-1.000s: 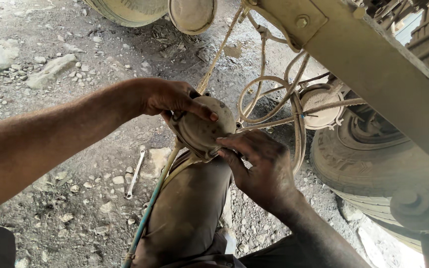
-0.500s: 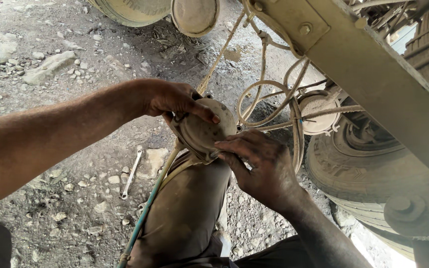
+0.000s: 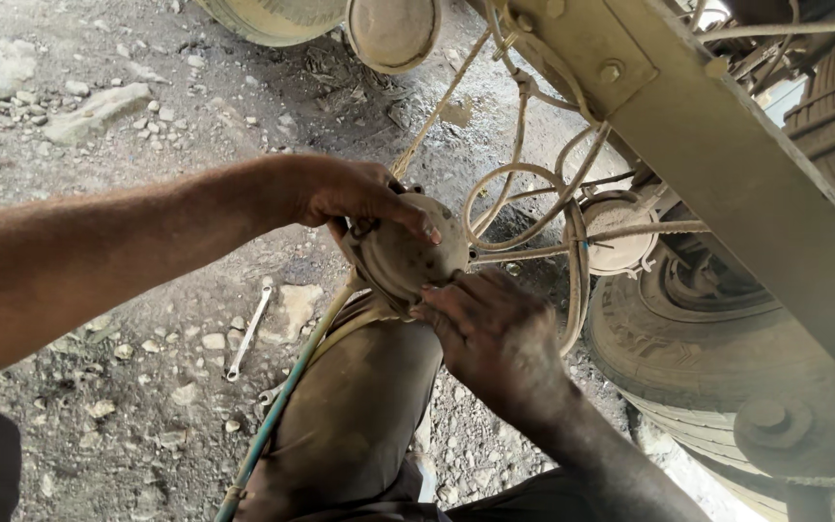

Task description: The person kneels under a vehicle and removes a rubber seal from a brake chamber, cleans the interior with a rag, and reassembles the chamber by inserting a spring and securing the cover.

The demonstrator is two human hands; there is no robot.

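**Both hands clamped on the round metal housing under the truck frame**

Little has shifted since the earlier frames: both hands keep their grip on the same part, and the view has only slid a touch, so the wrench on the ground sits slightly nearer the left forearm.

The left hand (image 3: 355,198) comes in from the left and wraps over the top rim of the round metal housing (image 3: 410,253), fingers closed down across its upper edge. The right hand (image 3: 490,329) rises from below right, its fingertips pinched against the lower right edge of the same housing. So the housing lies between the two hands, below and to the right of the left one, above and to the left of the right one, its flat face tilted up toward the camera. Both hands touch it; neither is nearer.

A green hose (image 3: 287,391) runs from beneath the housing down to the lower left, alongside the person's knee (image 3: 359,416), which sits directly under the part. Pale tubes (image 3: 524,188) loop from the housing's right side toward a second round chamber (image 3: 616,237) beside the tyre (image 3: 707,377). The frame beam (image 3: 717,145) crosses diagonally above. A wrench (image 3: 248,332) lies on the gravel ground (image 3: 99,425), well apart from both hands.

No packages, labels or signs show.
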